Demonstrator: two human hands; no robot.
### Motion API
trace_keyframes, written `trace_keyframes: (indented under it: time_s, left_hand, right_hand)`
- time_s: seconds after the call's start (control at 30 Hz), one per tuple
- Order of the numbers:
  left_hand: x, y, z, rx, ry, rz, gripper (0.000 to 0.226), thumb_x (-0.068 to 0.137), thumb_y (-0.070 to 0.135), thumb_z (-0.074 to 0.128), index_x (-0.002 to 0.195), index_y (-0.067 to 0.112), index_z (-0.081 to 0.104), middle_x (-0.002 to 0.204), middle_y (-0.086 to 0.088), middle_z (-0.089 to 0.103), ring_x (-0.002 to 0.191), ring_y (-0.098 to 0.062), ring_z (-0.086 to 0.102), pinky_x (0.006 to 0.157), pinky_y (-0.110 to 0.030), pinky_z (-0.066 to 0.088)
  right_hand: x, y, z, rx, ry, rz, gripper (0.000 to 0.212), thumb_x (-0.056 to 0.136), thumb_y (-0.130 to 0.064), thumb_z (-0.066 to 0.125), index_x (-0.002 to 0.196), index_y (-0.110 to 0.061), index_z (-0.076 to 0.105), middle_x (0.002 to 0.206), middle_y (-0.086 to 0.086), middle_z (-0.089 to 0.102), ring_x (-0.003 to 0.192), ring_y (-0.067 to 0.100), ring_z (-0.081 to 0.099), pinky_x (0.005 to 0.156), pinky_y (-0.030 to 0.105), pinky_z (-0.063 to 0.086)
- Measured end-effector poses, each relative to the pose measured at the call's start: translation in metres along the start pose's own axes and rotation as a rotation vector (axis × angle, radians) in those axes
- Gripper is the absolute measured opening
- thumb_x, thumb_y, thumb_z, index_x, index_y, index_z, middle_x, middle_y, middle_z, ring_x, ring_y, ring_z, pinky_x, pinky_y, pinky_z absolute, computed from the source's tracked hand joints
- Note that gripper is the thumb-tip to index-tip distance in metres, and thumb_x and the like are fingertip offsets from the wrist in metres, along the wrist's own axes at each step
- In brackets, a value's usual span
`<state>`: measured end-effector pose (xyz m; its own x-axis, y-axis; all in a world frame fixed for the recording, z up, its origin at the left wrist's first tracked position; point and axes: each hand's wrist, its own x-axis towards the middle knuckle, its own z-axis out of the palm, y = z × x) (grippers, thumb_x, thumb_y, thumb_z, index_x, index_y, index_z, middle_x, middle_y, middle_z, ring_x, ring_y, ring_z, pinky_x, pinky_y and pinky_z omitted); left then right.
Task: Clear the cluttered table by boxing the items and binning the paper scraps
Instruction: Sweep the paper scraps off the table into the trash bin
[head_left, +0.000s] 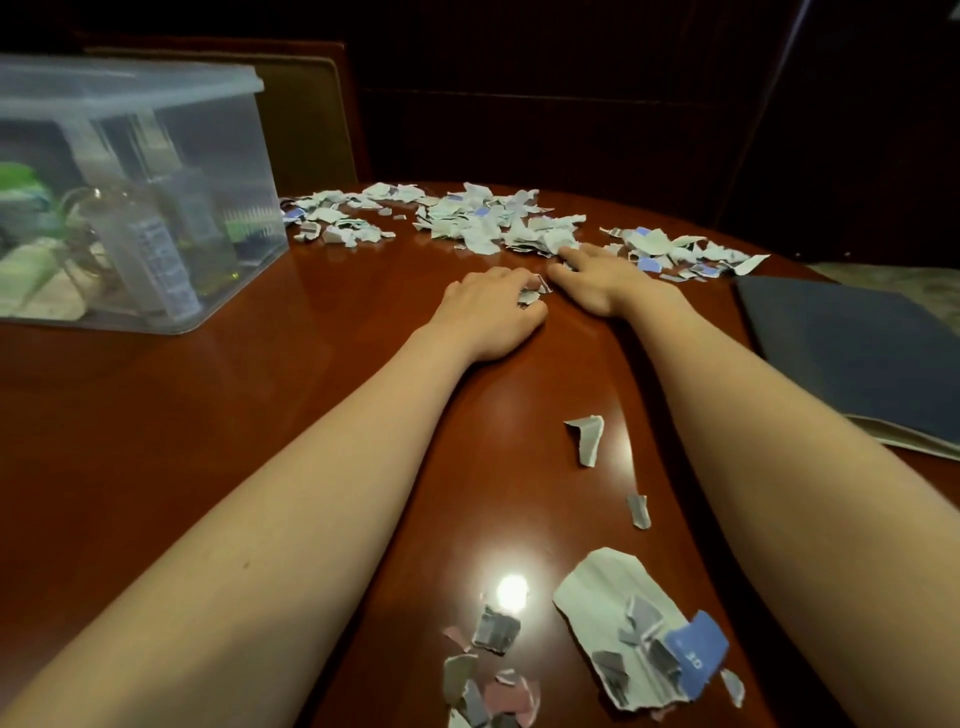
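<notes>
Paper scraps (467, 221) are noted in a wide, ragged band across the upper centre of the frame, on the far part of a red-brown table (208, 415). Further torn pieces (618, 644) are seen at lower centre. The lowest are cut off by the bottom edge, and print on them is too blurred to be read.

The left hand (491, 312) is set just left of centre, fingers curled round a few of the scraps. Only white edges show past the fingertips, and the rest is hidden under the hand. The right hand (602, 283) is laid just beside it, fingers stretched out flat, tips touching the near edge of the band. Nothing is held in it. The thumbs are close but apart.

A clear plastic box (218, 156) is recorded at upper left, its lid (130, 83) on, its left part cut off by the frame. Bottles (161, 260) and something green are made out dimly through its wall. A dark folder (857, 353) is cut off at the right edge. A chair back (311, 119) is barely seen in the dark behind the table.
</notes>
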<state>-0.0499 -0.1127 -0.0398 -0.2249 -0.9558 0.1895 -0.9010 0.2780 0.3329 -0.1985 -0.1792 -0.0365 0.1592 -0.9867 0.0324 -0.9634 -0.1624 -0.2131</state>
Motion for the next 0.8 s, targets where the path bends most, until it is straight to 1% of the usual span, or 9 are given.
trace_keyframes:
  time_s: [0.13, 0.23, 0.37, 0.5, 0.67, 0.8]
  left_hand:
    - [-0.005, 0.000, -0.002, -0.043, -0.006, 0.019, 0.041, 0.096, 0.032, 0.040, 0.135, 0.023, 0.047, 0.141, -0.005, 0.046, 0.129, -0.026, 0.042, 0.106, -0.038, 0.033]
    - [-0.014, 0.001, -0.005, -0.108, -0.013, 0.024, 0.037, 0.096, 0.028, 0.042, 0.131, 0.021, 0.052, 0.137, -0.004, 0.051, 0.125, -0.024, 0.046, 0.101, -0.034, 0.037]
    - [-0.035, 0.007, -0.012, -0.136, -0.024, 0.014, 0.034, 0.097, 0.026, 0.041, 0.128, 0.020, 0.055, 0.136, -0.005, 0.053, 0.123, -0.024, 0.048, 0.098, -0.032, 0.038]
    - [-0.063, 0.013, -0.016, -0.160, -0.020, 0.002, 0.033, 0.097, 0.028, 0.042, 0.126, 0.023, 0.057, 0.137, 0.000, 0.053, 0.124, -0.020, 0.049, 0.098, -0.030, 0.039]
    - [-0.103, 0.022, -0.023, -0.182, -0.050, 0.018, 0.033, 0.097, 0.027, 0.043, 0.127, 0.025, 0.056, 0.139, 0.003, 0.052, 0.126, -0.017, 0.048, 0.101, -0.029, 0.038]
    - [-0.138, 0.030, -0.028, -0.219, -0.062, 0.045, 0.030, 0.097, 0.028, 0.045, 0.124, 0.026, 0.058, 0.136, 0.003, 0.054, 0.126, -0.017, 0.048, 0.100, -0.029, 0.039]
  right_hand:
    - [-0.013, 0.002, 0.002, 0.036, -0.008, -0.026, 0.056, 0.099, -0.046, 0.025, 0.149, -0.021, 0.024, 0.157, 0.009, 0.019, 0.145, 0.026, 0.018, 0.117, 0.038, 0.015]
    - [-0.037, 0.000, 0.001, 0.032, -0.012, -0.060, 0.054, 0.100, -0.043, 0.028, 0.148, -0.021, 0.026, 0.156, 0.007, 0.021, 0.144, 0.024, 0.021, 0.117, 0.036, 0.017]
    - [-0.079, -0.006, -0.001, 0.042, -0.011, -0.105, 0.049, 0.100, -0.037, 0.031, 0.147, -0.020, 0.030, 0.155, 0.005, 0.026, 0.142, 0.023, 0.026, 0.115, 0.033, 0.020]
    - [-0.125, -0.013, -0.005, 0.030, -0.013, -0.129, 0.047, 0.100, -0.035, 0.032, 0.146, -0.022, 0.031, 0.155, 0.003, 0.026, 0.143, 0.020, 0.024, 0.115, 0.033, 0.017]
    - [-0.182, -0.024, -0.009, 0.058, -0.020, -0.160, 0.045, 0.101, -0.032, 0.033, 0.144, -0.022, 0.034, 0.154, 0.003, 0.029, 0.140, 0.019, 0.028, 0.113, 0.033, 0.021]
    - [-0.222, -0.032, -0.011, 0.090, -0.015, -0.183, 0.042, 0.101, -0.025, 0.031, 0.142, -0.020, 0.039, 0.151, 0.001, 0.034, 0.137, 0.017, 0.033, 0.110, 0.029, 0.025]
